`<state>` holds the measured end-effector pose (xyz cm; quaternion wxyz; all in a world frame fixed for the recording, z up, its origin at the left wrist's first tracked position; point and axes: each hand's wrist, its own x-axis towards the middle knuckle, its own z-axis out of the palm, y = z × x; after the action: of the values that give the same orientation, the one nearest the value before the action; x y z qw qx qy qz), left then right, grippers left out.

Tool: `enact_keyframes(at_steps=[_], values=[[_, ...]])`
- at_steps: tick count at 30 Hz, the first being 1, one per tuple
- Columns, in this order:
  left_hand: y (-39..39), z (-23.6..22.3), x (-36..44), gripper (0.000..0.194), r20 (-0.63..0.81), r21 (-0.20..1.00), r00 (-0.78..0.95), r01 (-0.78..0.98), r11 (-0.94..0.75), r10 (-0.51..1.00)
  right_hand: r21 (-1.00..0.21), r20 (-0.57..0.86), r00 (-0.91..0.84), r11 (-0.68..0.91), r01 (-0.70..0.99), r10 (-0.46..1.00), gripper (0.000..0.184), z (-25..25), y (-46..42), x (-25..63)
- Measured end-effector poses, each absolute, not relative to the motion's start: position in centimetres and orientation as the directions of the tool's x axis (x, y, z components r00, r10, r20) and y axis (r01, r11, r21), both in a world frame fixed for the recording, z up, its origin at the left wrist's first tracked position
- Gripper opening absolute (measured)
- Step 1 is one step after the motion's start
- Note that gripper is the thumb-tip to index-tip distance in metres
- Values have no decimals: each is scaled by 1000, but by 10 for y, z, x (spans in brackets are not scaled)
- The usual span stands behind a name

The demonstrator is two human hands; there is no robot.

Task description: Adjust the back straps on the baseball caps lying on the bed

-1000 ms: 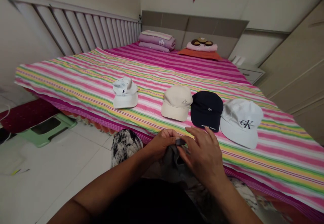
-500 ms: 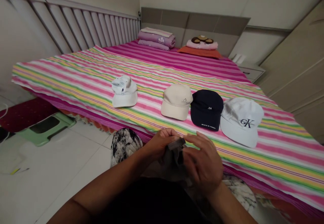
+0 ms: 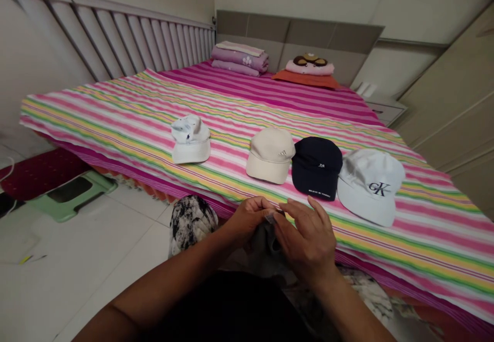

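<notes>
Low in front of my body, a dark grey cap is between my hands, its strap edge up and most of it hidden. My left hand pinches the strap edge from the left. At the other side, my right hand has its thumb pressed on the same edge, with its other fingers stretched out. On the bed beyond lie a beige cap, a navy cap touching it, and a white cap with black letters. Farther left sits a pale cap with small marks.
A striped sheet covers the near part of the bed. Folded purple bedding and an orange pillow lie by the headboard. A green stool is on the tiled floor at left. My knee is close to the bed edge.
My right hand has moved slightly left and closed its thumb onto the strap edge, covering more of it. My left hand keeps its pinch. The caps on the bed stay put.
</notes>
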<state>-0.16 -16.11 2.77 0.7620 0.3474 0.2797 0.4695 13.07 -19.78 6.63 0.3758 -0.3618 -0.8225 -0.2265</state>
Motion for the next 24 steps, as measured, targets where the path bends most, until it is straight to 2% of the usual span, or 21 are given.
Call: enact_keyframes(at_steps=[5, 7, 9, 11, 12, 14, 15, 17, 20, 22, 24], values=[[-164, 28, 0, 32, -94, 790, 385, -532, 304, 918, -75, 775, -422, 731, 678, 470, 15, 65, -205, 121], [-163, 27, -3, 31, -86, 786, 420, -529, 320, 904, -228, 739, -360, 715, 661, 569, 19, 65, -204, 125], [-161, 29, -8, 30, -88, 785, 450, -518, 339, 889, -475, 659, -216, 621, 624, 721, 34, 66, -199, 134], [-158, 34, -12, 31, -78, 779, 488, -515, 359, 869, -724, 459, -146, 464, 510, 877, 36, 64, -191, 145], [-157, 37, -13, 31, -74, 772, 510, -515, 372, 857, -827, 312, -187, 363, 430, 931, 35, 62, -186, 149], [-153, 42, -16, 31, -58, 760, 551, -517, 394, 833, -954, 43, -338, 139, 265, 940, 34, 57, -180, 155], [-152, 44, -18, 31, -51, 760, 567, -513, 401, 822, -983, -41, -388, 31, 179, 921, 32, 55, -179, 157], [-148, 47, -22, 34, -53, 767, 586, -494, 409, 808, -990, -121, -371, -140, -25, 921, 30, 52, -179, 158], [-143, 48, -29, 46, -119, 772, 642, -420, 477, 758, -939, -158, -253, -224, -260, 954, 31, 54, -183, 158], [-141, 48, -33, 44, -164, 808, 679, -324, 492, 716, -932, -166, -215, -225, -283, 962, 30, 57, -185, 159], [-140, 49, -35, 31, -190, 865, 689, -220, 452, 699, -945, -169, -189, -214, -249, 967, 29, 60, -184, 160]])
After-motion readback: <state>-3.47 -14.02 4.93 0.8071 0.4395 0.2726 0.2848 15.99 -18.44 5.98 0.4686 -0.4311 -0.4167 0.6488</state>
